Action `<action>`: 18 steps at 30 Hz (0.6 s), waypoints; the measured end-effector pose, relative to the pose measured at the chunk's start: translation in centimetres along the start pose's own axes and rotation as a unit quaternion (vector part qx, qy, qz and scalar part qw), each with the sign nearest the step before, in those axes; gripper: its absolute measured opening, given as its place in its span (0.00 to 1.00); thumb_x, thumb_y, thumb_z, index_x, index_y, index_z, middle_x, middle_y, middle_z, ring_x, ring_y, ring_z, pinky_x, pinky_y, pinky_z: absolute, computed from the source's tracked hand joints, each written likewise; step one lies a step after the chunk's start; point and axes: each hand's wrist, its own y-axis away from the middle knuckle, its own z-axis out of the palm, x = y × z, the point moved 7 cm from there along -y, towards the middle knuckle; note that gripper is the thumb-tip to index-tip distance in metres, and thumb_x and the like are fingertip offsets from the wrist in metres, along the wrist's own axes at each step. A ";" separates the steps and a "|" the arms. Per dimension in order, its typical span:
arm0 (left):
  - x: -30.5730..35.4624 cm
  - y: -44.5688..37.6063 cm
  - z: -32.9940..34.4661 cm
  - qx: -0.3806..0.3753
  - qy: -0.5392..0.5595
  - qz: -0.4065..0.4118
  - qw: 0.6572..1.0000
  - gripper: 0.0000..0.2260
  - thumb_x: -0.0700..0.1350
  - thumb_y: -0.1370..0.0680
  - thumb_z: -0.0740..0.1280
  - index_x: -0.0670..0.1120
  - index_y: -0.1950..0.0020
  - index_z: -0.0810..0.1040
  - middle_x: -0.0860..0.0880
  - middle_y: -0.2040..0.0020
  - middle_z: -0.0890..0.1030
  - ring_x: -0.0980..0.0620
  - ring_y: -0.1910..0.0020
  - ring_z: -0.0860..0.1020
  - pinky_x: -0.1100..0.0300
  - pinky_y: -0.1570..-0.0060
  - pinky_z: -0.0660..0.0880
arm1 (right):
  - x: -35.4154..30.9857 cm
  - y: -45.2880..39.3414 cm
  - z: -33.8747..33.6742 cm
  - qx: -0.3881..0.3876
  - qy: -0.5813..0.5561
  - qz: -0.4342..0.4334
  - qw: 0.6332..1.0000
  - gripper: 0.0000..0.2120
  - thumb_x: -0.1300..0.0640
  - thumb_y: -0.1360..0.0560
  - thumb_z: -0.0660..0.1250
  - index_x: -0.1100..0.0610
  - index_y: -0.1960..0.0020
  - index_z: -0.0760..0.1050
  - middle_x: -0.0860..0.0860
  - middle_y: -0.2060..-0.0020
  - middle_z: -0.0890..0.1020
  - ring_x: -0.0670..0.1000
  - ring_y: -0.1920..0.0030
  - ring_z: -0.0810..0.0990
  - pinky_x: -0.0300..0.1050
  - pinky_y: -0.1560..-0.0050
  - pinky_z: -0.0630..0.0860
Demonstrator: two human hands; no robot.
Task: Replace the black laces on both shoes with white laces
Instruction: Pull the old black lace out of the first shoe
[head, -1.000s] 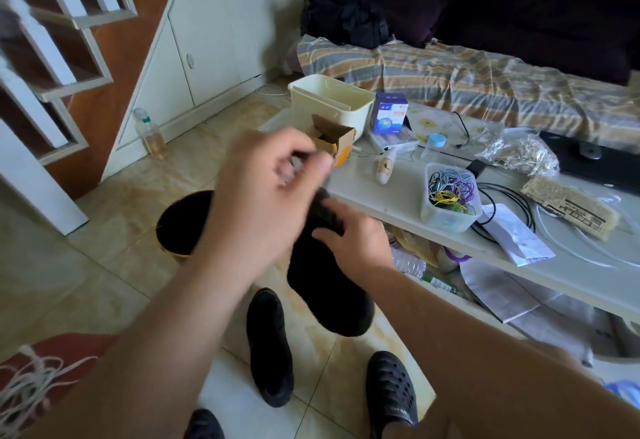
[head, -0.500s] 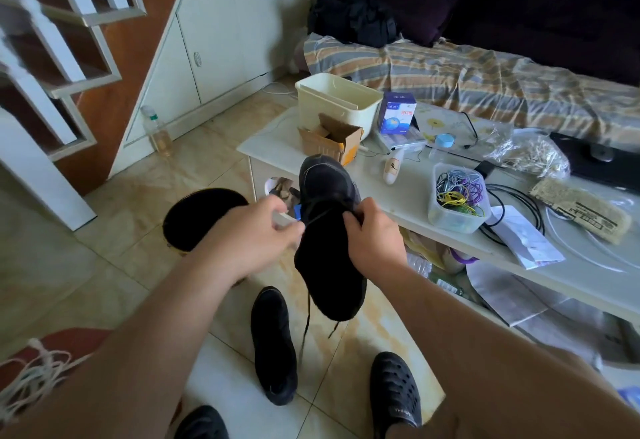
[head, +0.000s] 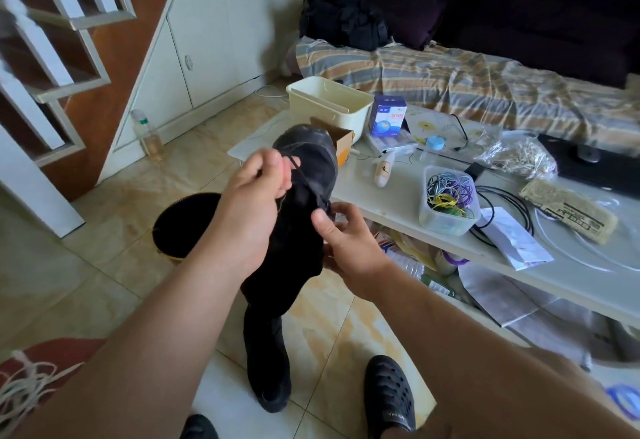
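Head view: black shoe (head: 304,203) held up mid-frame, toe toward 12. Left hand (head: 252,203) pinches black lace (head: 301,175); right hand (head: 346,244) fingers curled on the shoe's side w/ lace. Second shoe (head: 266,355) on floor at 6. White laces (head: 24,383) at 8, untouched. Early stage: unlacing shoe 1.

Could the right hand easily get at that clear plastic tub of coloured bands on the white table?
Probably not straight away: the clear plastic tub of coloured bands sits unblocked just beside the right hand, but that hand is busy pinching the black lace on the held black shoe.
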 end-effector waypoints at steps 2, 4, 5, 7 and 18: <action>1.2 -0.3 -0.4 0.015 0.086 0.014 0.996 0.17 0.50 0.12 0.58 0.52 0.59 0.76 0.51 0.52 0.84 0.54 0.61 0.71 0.59 0.51 0.69 | -0.2 -0.3 0.2 -0.042 0.010 -0.019 0.999 0.34 0.30 0.34 0.76 0.52 0.42 0.70 0.53 0.48 0.78 0.49 0.61 0.76 0.43 0.61 0.73; 2.3 -0.4 -0.9 0.022 0.153 0.028 0.988 0.17 0.49 0.12 0.58 0.50 0.59 0.74 0.50 0.56 0.83 0.53 0.63 0.70 0.60 0.54 0.69 | -0.4 -0.8 -0.1 -0.047 0.032 -0.028 0.998 0.40 0.25 0.42 0.78 0.52 0.46 0.70 0.52 0.51 0.77 0.49 0.60 0.76 0.41 0.59 0.71; 2.7 -0.4 -1.0 0.024 0.184 0.025 0.982 0.16 0.49 0.12 0.57 0.49 0.58 0.73 0.49 0.57 0.83 0.53 0.64 0.70 0.61 0.55 0.69 | -0.5 -0.8 -0.2 -0.048 0.033 -0.025 0.998 0.43 0.23 0.46 0.78 0.52 0.45 0.70 0.52 0.50 0.77 0.49 0.57 0.77 0.43 0.56 0.72; 3.5 -0.4 -1.2 0.019 0.232 0.007 0.973 0.15 0.51 0.13 0.57 0.48 0.57 0.71 0.49 0.57 0.82 0.53 0.64 0.71 0.62 0.56 0.70 | -0.3 -1.0 -0.5 -0.051 0.016 -0.014 0.998 0.50 0.22 0.51 0.79 0.54 0.43 0.69 0.51 0.46 0.80 0.50 0.49 0.81 0.49 0.46 0.73; 2.3 -1.2 -1.7 0.054 0.353 -0.102 0.928 0.21 0.57 0.12 0.55 0.51 0.61 0.73 0.51 0.61 0.78 0.53 0.69 0.69 0.61 0.63 0.70 | 0.3 0.9 1.1 -0.151 0.028 0.053 0.987 0.43 0.27 0.35 0.75 0.43 0.25 0.69 0.48 0.30 0.78 0.57 0.30 0.78 0.65 0.34 0.73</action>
